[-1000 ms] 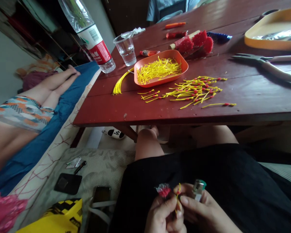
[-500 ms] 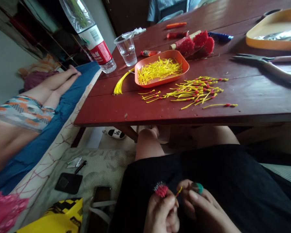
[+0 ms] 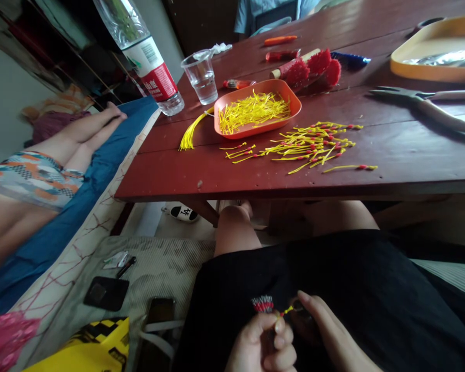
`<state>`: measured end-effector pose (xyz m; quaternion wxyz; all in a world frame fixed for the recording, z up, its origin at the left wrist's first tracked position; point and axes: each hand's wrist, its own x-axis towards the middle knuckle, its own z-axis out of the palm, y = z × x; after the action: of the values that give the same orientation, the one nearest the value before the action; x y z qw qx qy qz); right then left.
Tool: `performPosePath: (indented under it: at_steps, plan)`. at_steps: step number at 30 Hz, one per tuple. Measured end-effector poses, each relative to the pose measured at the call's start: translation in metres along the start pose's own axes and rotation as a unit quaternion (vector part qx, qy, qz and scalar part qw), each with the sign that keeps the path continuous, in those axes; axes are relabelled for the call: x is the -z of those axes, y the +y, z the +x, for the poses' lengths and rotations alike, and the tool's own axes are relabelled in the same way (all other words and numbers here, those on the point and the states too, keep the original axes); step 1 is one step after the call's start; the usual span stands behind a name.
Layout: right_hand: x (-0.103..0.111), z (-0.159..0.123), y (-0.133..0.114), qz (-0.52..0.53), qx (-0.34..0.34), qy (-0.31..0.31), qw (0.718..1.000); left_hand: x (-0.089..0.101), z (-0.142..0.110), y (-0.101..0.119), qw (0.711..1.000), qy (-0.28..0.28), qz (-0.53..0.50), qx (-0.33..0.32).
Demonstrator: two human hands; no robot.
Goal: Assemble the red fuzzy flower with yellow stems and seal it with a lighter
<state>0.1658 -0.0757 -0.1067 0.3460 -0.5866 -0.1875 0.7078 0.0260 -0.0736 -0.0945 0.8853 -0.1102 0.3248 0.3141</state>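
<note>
Over my lap, my left hand [image 3: 261, 343] is closed around a small red bundle with thin silvery tips [image 3: 262, 305] that fan out above the forefinger. A short yellow cord [image 3: 288, 311] with a red bit on it stretches from those fingertips to my right hand [image 3: 323, 323]. My right fingers are closed at the cord's other end, where a dark gap shows; some are hidden. On the table lies a loose pile of yellow cords with red bits [image 3: 313, 144]. Behind it an orange tray [image 3: 256, 133] holds plain yellow cords, with a yellow tassel [image 3: 191, 133] beside it.
The dark red table [image 3: 217, 175] carries a plastic cup [image 3: 201, 77], a bottle [image 3: 155, 72], red bristly bundles [image 3: 321, 67], pliers [image 3: 422, 98] and a yellow tray [image 3: 430, 72]. At left, another person [image 3: 34, 175] lies on a bed. A phone [image 3: 160, 312] rests beside me.
My right hand has turned and shifted slightly, its teal-covered finger now out of sight. The yellow cord is stretched out between both hands. The red bundle has tilted upright.
</note>
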Motion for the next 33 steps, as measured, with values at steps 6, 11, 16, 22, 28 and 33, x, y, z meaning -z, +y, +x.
performPosePath:
  at_steps: [6, 11, 16, 22, 28, 33]
  plan:
    - [0.001, 0.000, 0.007, -0.003, 0.013, 0.015, 1.000, 0.000, 0.000, -0.001, 1.000, 0.001, 0.012, -0.023]
    - [0.001, 0.001, 0.010, 0.000, 0.009, 0.023, 1.000, -0.003, -0.001, -0.001, 1.000, 0.016, 0.018, -0.014]
    - [0.001, 0.000, 0.007, 0.008, 0.021, 0.014, 1.000, -0.009, -0.005, -0.003, 0.980, 0.101, 0.149, -0.081]
    - [0.001, -0.002, 0.001, 0.000, 0.013, 0.022, 1.000, -0.013, -0.010, -0.003, 0.613, 0.203, 0.606, -0.466]
    - [0.000, -0.004, -0.003, -0.048, 0.008, 0.036, 0.998, -0.005, -0.019, 0.002, 0.453, 0.171, 0.748, -0.454]
    - [0.002, -0.002, 0.002, -0.081, 0.012, 0.050, 0.995, -0.003, -0.021, 0.004, 0.393, 0.162, 0.786, -0.449]
